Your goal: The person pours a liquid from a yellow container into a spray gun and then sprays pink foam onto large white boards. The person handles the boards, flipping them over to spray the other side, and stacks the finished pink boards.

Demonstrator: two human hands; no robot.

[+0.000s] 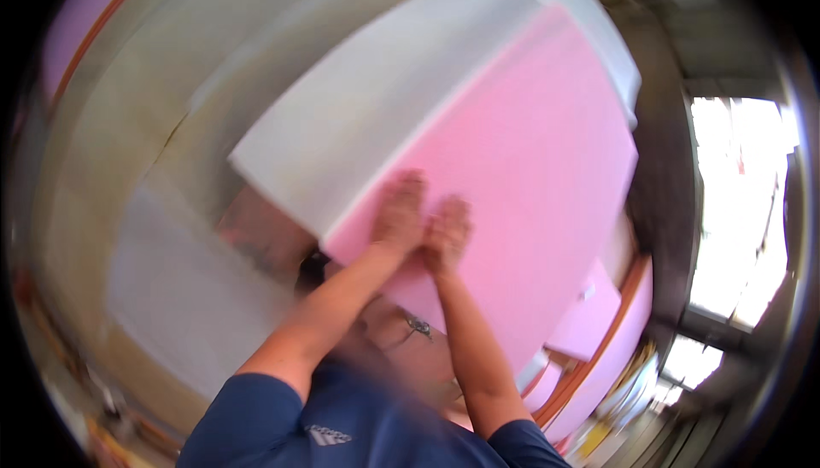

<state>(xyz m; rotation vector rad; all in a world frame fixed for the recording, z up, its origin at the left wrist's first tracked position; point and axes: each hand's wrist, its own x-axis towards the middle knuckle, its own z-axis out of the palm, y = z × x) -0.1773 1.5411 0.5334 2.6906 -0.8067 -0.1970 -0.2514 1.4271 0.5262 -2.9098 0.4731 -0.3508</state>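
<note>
A large pink sheet or panel [530,169] lies in front of me, over a white surface [342,118] that shows along its left and far sides. My left hand [399,212] rests flat on the pink panel near its left edge, fingers stretched out and close together. Right beside it, my right hand [448,231] lies flat on the same panel. Neither hand grips anything. Motion blur softens the picture, so I cannot tell the panel's material.
Behind the right side of the panel stand more pink pieces [589,310] and a curved-looking brown-edged pink board [628,323]. A pale sheet [188,289] lies on the floor at left. Bright openings [739,203] show at far right.
</note>
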